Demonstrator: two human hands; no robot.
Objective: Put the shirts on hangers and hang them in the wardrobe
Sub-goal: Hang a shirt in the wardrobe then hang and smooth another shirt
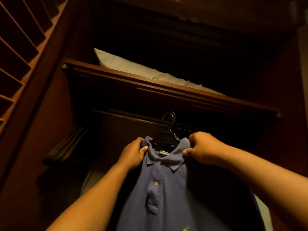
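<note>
Dark wood makes up the wardrobe (pixel 50 90), whose shelf (pixel 166 90) carries a white pillow (pixel 133 67); take the rail (pixel 133 115) just under that shelf as the landmark. Below and left of the rail hang a few bare hangers (pixel 66 144). Below the rail's middle hangs the blue polo shirt (pixel 160 189), already dressed on a black hanger (pixel 167 137) whose hook (pixel 169 116) sits at rail height, though whether it is over the rail cannot be told. The left hand (pixel 133 154) pinches the collar's left shoulder, thumb on top; the right hand (pixel 203 148) has its fingers curled round the right shoulder. To finish well, I judge the hook should be seated fully on the rail, both shoulders squared over the hanger ends, then released evenly.
</note>
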